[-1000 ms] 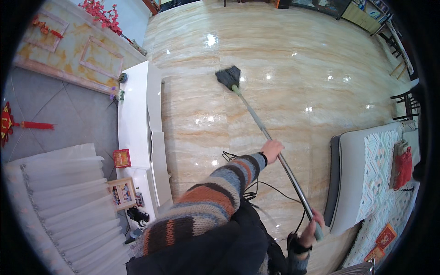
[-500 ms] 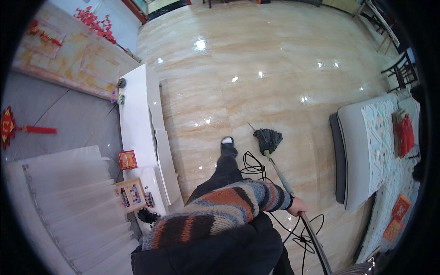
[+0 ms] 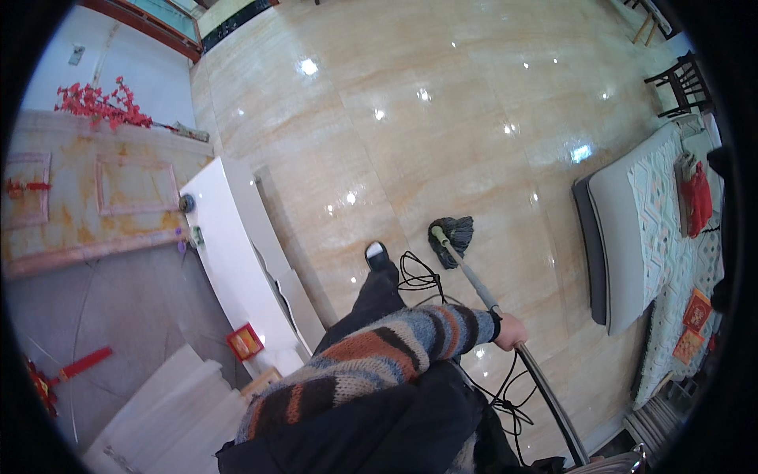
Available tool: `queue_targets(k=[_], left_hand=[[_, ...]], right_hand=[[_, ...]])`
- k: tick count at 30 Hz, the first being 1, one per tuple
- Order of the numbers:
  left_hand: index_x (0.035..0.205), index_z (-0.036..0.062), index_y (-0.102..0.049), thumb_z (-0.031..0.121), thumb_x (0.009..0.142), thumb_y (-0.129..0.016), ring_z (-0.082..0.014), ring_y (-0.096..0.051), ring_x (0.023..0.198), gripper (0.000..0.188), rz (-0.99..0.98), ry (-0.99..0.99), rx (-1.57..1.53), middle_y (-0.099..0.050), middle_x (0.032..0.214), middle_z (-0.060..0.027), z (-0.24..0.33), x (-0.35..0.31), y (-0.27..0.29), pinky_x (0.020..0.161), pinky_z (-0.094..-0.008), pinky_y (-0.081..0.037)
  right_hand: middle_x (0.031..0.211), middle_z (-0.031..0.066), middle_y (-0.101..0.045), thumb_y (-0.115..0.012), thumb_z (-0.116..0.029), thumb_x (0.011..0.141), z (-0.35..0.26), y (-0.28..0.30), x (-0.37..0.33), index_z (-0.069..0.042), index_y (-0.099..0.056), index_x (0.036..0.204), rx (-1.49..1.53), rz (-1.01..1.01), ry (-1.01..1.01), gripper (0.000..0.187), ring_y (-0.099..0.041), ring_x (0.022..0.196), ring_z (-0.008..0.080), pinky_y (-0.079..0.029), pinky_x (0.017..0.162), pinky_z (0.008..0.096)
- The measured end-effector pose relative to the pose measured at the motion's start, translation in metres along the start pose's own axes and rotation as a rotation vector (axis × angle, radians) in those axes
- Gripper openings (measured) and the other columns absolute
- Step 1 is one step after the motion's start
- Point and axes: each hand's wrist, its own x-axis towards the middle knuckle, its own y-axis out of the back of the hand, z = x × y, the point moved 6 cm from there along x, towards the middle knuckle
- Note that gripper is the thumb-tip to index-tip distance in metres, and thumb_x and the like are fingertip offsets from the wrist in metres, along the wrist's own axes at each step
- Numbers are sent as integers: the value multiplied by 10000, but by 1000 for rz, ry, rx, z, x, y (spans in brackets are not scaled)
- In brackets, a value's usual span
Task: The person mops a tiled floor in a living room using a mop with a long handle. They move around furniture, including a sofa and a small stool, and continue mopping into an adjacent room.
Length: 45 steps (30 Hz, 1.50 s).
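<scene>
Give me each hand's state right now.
Left hand: closed, holding the mop handle.
Right hand: not clearly in view, cannot be told.

– Floor (image 3: 316,126)?
– Glossy, beige; I see light spots (image 3: 308,67) on it.
– Left of me?
– White cabinet (image 3: 229,237), marbled wall panel (image 3: 136,183).
– Right?
– Pale grey sofa (image 3: 620,221), patterned cover (image 3: 657,213) on it, dark chair (image 3: 685,85) beyond.

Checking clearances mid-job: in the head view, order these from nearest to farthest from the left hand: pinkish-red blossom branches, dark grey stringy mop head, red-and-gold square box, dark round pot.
Left hand, nearest first:
1. Mop head: ahead, on the beige marbled floor.
2. Square box: left, on the white cabinet.
3. Round pot: farther left, at the cabinet's far end.
4. Blossom branches: upper left, beyond.
</scene>
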Motion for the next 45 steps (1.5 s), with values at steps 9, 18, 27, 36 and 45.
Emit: queue_targets(k=[9, 18, 27, 36, 45], left_hand=[[727, 127, -563, 199, 634, -600, -328, -569, 702, 123, 15, 204, 251, -580, 692, -98, -135, -109, 166, 562, -446, -441], [701, 143, -574, 207, 597, -629, -302, -552, 734, 134, 463, 632, 378, -568, 688, -74, -261, -235, 359, 630, -429, -421], [684, 101, -526, 102, 560, -626, -311, -503, 789, 159, 559, 654, 427, -530, 707, -95, -332, -370, 502, 699, -389, -401], [680, 91, -565, 149, 623, -587, -297, -514, 824, 84, 442, 780, 569, -552, 744, -108, -498, -534, 662, 732, -381, -415], [640, 153, -572, 184, 653, -564, -253, -512, 848, 34, 417, 972, 825, -539, 745, -53, -551, -626, 850, 753, -455, -369]], right_hand=[[571, 13, -391, -484, -203, 797, 99, -135, 3, -100, -393, 625, -1, 53, -450, 220, -423, 550, 143, -386, 585, 281], [562, -3, -316, -427, -192, 863, 233, -362, 38, -114, -299, 629, 484, 269, -519, 277, -291, 534, 105, -260, 524, 263], [816, 134, -541, -568, -139, 751, 237, -582, 73, -53, -448, 704, 587, -679, -527, 156, -519, 875, 294, -361, 891, 491], [1103, 224, -523, -593, -125, 753, 284, -827, 46, -42, -493, 747, 579, -642, -705, 130, -462, 1089, 367, -328, 936, 452], [1099, 222, -529, -544, -105, 774, 333, -995, 70, -41, -501, 815, 615, -443, -832, 87, -486, 1057, 291, -331, 941, 402]])
